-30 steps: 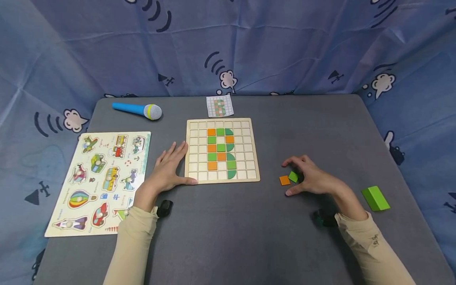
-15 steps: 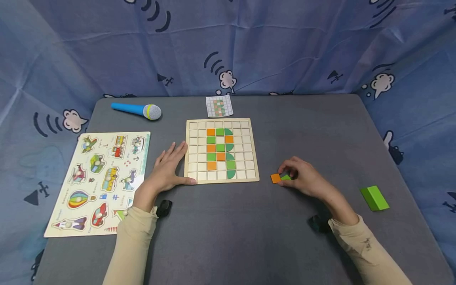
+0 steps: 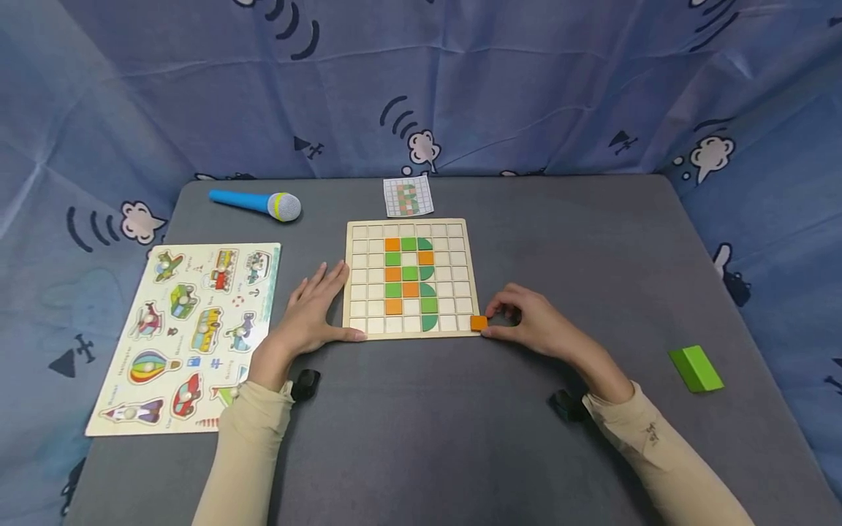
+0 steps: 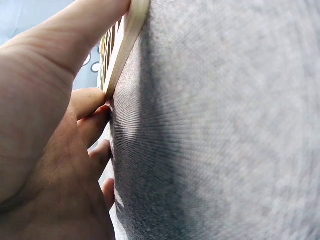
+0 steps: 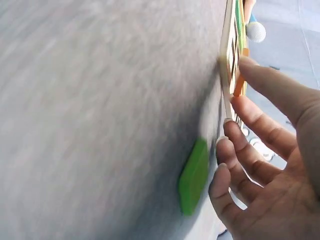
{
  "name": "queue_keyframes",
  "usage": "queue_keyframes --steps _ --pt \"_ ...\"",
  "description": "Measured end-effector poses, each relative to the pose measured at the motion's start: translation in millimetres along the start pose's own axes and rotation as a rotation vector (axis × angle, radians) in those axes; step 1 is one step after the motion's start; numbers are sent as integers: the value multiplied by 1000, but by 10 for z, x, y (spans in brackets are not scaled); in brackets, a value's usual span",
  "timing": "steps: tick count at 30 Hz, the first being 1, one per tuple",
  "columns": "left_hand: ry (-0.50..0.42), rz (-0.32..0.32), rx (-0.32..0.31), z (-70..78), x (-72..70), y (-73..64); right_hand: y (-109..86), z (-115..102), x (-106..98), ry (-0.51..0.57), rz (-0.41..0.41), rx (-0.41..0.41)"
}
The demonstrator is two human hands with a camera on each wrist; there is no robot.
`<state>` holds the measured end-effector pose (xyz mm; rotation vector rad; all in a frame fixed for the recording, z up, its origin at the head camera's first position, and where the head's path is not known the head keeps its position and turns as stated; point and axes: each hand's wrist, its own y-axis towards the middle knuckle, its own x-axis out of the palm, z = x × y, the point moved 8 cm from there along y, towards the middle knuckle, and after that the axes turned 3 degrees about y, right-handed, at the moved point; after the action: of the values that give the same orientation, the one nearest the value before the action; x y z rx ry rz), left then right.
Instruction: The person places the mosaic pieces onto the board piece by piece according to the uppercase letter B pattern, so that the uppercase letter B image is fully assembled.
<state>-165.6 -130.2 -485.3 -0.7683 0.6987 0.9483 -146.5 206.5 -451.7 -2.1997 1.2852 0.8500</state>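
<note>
My right hand [image 3: 536, 325] pinches an orange square tile [image 3: 478, 323] between thumb and forefinger, over the lower right corner of a wooden grid board [image 3: 454, 281]. In the right wrist view, a green tile [image 5: 194, 177] lies on the table beneath that hand; the hand hides it from the head view. On the board, orange and green squares and dark green quarter-round pieces [image 3: 429, 322] form a pattern in the middle columns. My left hand [image 3: 305, 314] rests at the board's left side, fingers spread, its thumb on the lower left corner.
A small printed pattern card [image 3: 408, 196] lies behind the board. To the left are a picture peg puzzle [image 3: 246, 321] and a blue toy microphone [image 3: 253, 202]. A green block [image 3: 696, 369] sits at the right of the grey table [image 3: 421, 438].
My right hand has taken hold of the orange tile and carried it left from the table to the board's corner. The left hand stays in place.
</note>
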Motion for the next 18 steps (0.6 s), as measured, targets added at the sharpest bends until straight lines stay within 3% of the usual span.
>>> queue_keyframes --steps 9,18 --pt "-10 5 9 19 -9 2 244 -288 278 28 22 -50" --pt "-9 0 6 34 -12 -7 469 -593 495 -59 15 -82"
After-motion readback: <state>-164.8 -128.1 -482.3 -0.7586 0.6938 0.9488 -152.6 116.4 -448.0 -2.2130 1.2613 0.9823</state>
